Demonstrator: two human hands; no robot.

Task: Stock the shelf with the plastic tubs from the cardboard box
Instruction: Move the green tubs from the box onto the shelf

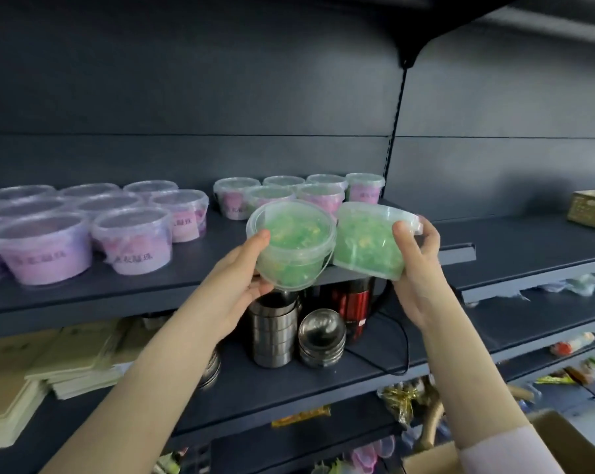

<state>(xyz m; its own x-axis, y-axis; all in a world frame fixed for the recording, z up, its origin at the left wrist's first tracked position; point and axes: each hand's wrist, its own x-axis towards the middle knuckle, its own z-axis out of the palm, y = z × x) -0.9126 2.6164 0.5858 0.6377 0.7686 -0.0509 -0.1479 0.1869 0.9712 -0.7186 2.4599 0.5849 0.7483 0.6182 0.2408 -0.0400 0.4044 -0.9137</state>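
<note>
On the dark shelf [221, 241] in front of us, backed by a plain dark panel, there are two bunches of lidded tubs; the purple tubs [43, 248] sit on the left, and a smaller pink and green bunch [289, 193] sits further back near the middle. On the lower shelf [323, 381] we've got stacked steel containers [275, 330] and a red kettle-looking thing [352, 302]; the cardboard box [545, 436] peeks in at bottom right. Our left hand [241, 268] is curled round one green tub [291, 244], thumb on the lid rim, tub tilted toward us; our right hand [415, 254] grips the other green tub [368, 241], tipped over sideways. Both tubs are up in the air right at the shelf's front edge, side by side and about touching.
</note>
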